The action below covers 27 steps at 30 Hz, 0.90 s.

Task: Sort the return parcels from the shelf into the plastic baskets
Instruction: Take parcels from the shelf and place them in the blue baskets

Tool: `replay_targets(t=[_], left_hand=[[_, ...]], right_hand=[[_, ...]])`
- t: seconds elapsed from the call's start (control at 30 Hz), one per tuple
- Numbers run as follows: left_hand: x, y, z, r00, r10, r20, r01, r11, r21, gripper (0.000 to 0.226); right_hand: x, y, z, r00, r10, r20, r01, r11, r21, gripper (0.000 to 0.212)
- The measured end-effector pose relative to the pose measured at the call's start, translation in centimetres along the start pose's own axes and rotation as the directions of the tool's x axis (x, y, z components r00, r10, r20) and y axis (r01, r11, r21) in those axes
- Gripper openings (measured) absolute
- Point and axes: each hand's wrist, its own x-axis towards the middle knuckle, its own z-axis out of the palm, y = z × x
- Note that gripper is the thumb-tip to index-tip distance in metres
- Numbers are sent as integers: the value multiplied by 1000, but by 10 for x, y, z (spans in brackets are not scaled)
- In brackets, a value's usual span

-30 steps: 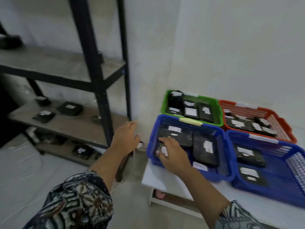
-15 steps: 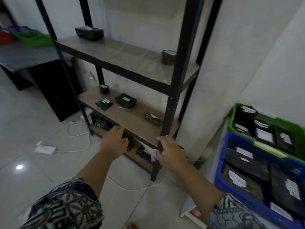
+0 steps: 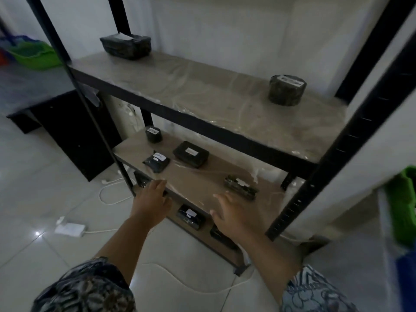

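Hands at shelf (image 3: 198,179) front edge. Left hand (image 3: 151,204): fingers extended, empty. Right hand (image 3: 230,216): fingers spread, empty, near parcel (image 3: 240,188) lying on shelf. Basket (image 3: 403,206) right of shelf.

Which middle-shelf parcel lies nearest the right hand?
The small dark plastic-wrapped parcel, alone at front right, just beyond the right hand; the others sit farther left.

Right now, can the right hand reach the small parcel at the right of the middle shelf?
Probably yes: the open right hand is just before the small parcel, and nothing stands between them on the middle shelf.
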Motion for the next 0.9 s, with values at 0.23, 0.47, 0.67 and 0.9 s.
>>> replay_targets(t=[0.23, 0.47, 0.67, 0.9], left_hand=[[84, -25, 32, 973, 197, 123, -197, 980, -16, 58], [145, -18, 104, 888, 399, 230, -391, 917, -78, 59], [189, -15, 188, 840, 499, 211, -495, 866, -78, 59], [217, -37, 266, 851, 505, 143, -502, 863, -59, 56]], right_hand=[[65, 22, 37, 970, 240, -40, -238, 970, 41, 52], [109, 84, 71, 836, 525, -160, -517, 851, 90, 50], [148, 155, 100, 758, 588, -281, -610, 792, 13, 63], [171, 210, 123, 803, 538, -258, -571, 818, -71, 84]])
